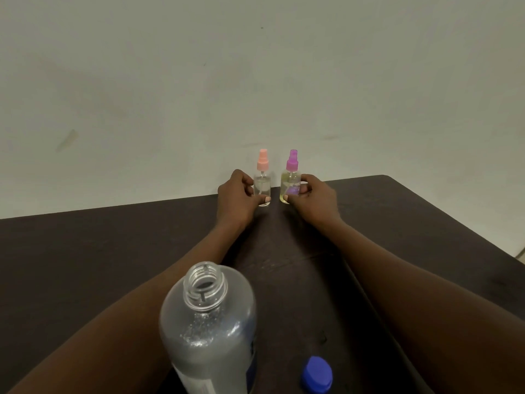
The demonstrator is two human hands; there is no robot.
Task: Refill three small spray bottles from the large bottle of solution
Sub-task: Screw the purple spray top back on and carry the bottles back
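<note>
Left grip (238,192) holds pink bottle (262,187) upright; right grip (316,195), purple bottle (289,184) upright.

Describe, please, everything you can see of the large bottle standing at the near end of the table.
The large bottle looks like clear plastic, round-shouldered, with a threaded neck left open. It stands upright on the dark table, its base cut off by the frame. Clear liquid shows inside, with droplets clinging under the shoulder. A blue-edged label shows on its right side. A blue cap lies apart, to its right.

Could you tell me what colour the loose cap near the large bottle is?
The round plastic cap is blue; head view.
</note>
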